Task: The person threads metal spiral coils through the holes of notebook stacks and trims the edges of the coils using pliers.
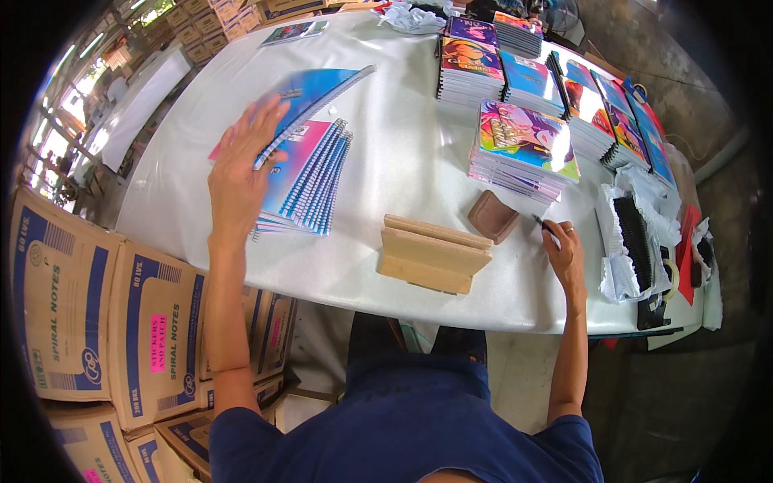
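Note:
My left hand [241, 153] is closed on a blue spiral notebook [318, 88], which is tilted up over a fanned stack of pink-and-blue spiral notebooks [298, 181]. The coils of the stack face right. On the right, my right hand [565, 253] pinches a thin dark pen-like tool [539, 220], its tip pointing up and left. Just left of that tip lies a brown, rounded block [493, 217]. A grooved wooden stand [435, 253] sits near the table's front edge, between my hands.
A stack of colourful notebooks [527, 145] stands beyond my right hand, with more notebook piles [471, 68] behind. Black coils [632, 233] lie in crumpled white wrapping at the right edge, beside a tape roll [670, 278]. Cardboard boxes [72, 298] are stacked at lower left.

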The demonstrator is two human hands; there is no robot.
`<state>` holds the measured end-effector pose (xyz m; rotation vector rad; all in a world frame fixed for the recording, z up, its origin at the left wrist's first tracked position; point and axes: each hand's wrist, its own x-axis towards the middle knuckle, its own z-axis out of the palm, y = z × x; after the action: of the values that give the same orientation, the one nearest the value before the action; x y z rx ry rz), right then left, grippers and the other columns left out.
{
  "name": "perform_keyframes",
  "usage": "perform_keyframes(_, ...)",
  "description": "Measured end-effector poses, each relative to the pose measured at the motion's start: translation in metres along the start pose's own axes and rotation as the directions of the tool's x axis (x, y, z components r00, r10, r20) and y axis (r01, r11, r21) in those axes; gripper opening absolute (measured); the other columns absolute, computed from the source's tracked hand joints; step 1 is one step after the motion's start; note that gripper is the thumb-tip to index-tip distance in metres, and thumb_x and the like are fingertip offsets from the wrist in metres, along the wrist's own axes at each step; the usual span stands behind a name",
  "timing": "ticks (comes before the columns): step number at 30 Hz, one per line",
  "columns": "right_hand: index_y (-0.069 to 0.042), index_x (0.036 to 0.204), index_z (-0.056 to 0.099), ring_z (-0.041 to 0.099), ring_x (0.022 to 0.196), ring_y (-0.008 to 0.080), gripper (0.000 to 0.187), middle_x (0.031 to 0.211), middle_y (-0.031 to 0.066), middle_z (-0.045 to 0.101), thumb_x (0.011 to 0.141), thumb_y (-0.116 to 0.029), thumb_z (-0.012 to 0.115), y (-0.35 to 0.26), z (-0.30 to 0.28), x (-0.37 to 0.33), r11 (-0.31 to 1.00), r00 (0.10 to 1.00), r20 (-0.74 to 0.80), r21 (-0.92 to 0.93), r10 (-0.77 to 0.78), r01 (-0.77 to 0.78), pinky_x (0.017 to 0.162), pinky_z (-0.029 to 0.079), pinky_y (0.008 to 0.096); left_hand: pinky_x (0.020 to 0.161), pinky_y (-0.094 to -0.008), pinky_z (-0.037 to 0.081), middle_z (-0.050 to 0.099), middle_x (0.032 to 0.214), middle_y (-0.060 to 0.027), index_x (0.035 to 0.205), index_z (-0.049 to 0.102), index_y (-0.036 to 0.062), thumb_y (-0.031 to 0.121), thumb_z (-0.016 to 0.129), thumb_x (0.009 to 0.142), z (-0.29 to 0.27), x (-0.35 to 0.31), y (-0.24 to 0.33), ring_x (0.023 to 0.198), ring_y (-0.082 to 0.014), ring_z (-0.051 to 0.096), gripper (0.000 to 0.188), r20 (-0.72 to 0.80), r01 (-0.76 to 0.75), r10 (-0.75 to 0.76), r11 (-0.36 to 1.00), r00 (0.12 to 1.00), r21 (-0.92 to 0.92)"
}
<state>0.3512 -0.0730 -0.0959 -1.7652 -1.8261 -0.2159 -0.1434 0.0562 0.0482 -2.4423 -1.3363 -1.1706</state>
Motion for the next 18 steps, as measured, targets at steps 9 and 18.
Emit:
perform_keyframes(9, 0.003, 0.095, 0.067, 0.061, 0.081, 0.02, 0.04, 0.085, 0.0103, 0.066, 0.09, -0.037, 0.068, 0.047, -0.008, 0.116, 0.87, 0.89, -0.156, 0.334, 0.429, -0.361, 0.069, 0.049, 0.0325, 0.116, -0.058, 0.016, 0.042, 0.151, -0.0022, 0.142, 0.049, 0.0219, 0.029, 0.072, 0.081, 0.022, -0.056, -0.065, 0.146, -0.0332, 0.022, 0.065, 0.426, 0.117, -0.073, 0.99, 0.902, -0.076)
perform_keyframes(18, -0.002, 0.072, 0.068, 0.054, 0.057, 0.0108, 0.033, 0.063, 0.0024, 0.059, 0.077, -0.033, 0.079, 0.081, -0.021, 0.156, 0.729, 0.801, 0.247, 0.33, 0.545, -0.599, 0.051, 0.041, 0.0261, 0.116, -0.0504, 0.019, 0.049, 0.146, -0.0055, 0.131, 0.061, 0.0165, 0.013, 0.071, 0.084, 0.062, -0.031, 0.01, 0.144, -0.0336, 0.029, 0.048, 0.124, -0.045, 0.059, 0.992, 0.991, -0.114)
